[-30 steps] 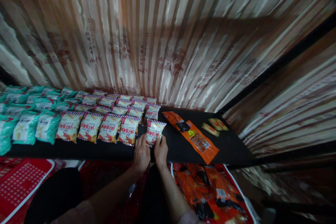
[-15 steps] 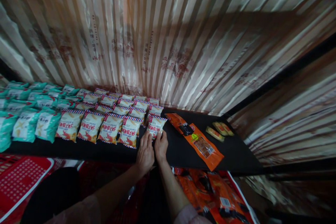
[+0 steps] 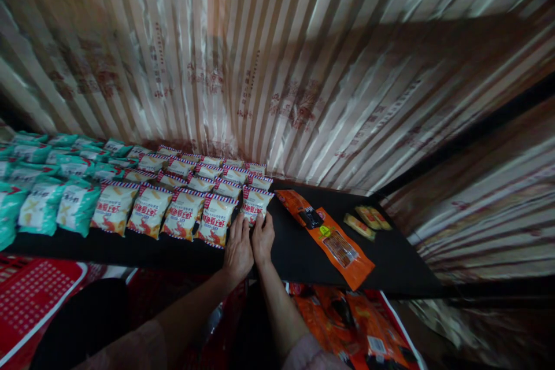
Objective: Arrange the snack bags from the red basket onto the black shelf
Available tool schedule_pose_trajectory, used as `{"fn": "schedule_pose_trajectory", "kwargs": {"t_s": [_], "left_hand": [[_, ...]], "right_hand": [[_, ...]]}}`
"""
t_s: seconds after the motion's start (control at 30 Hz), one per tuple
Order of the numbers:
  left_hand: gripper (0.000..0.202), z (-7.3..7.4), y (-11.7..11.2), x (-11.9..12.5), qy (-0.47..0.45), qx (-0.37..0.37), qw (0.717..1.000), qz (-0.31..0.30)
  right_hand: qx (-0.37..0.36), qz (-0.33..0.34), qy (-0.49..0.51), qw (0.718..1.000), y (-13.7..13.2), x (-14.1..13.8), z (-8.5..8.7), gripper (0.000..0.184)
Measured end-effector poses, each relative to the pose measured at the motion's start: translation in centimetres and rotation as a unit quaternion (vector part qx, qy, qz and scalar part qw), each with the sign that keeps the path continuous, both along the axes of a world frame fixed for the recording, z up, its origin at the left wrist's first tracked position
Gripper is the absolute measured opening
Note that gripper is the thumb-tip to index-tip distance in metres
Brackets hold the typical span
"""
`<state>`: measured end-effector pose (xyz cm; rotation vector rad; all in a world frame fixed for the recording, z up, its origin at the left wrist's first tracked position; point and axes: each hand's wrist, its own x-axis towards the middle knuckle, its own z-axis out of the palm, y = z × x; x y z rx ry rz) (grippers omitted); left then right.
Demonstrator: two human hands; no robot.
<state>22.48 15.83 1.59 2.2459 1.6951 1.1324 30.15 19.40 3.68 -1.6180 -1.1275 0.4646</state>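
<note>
A small white snack bag (image 3: 256,202) with red lettering and a striped top edge lies at the right end of the front row. My left hand (image 3: 239,248) has its fingers together at the bag's lower left edge. At the lower right edge, my right hand (image 3: 262,241) grips the same bag, its thumb side turned toward the left hand. The bag's lower end is partly hidden by my fingers. Just left of it stands a matching snack bag (image 3: 215,218), with several more in rows behind and beside it.
Teal snack bags (image 3: 78,205) fill the left of the black shelf (image 3: 299,254). Orange packets (image 3: 342,248) and small yellow packs (image 3: 368,218) lie to the right. Below are a red basket (image 3: 39,300) and a basket of orange packets (image 3: 347,324). A striped curtain (image 3: 195,69) hangs behind.
Both hands and the snack bag between them have shifted slightly left and toward the back, closer to the neighbouring bags. The view has shifted a little too.
</note>
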Motion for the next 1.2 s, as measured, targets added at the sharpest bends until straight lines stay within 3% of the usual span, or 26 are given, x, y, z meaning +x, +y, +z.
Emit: {"fn": "schedule_pose_trajectory", "kwargs": {"t_s": [0.3,1.2], "left_hand": [[0.054,-0.5,0.0,-0.4,0.005,0.016,1.0,-0.017],[0.054,-0.2,-0.1,-0.6,-0.005,0.014,0.999,-0.031]], "right_hand": [[0.024,-0.029,-0.135,0.99,0.5,0.0,-1.3,0.057],[-0.009,0.002,-0.145,0.989,0.6,-0.2,-1.7,0.055]]}}
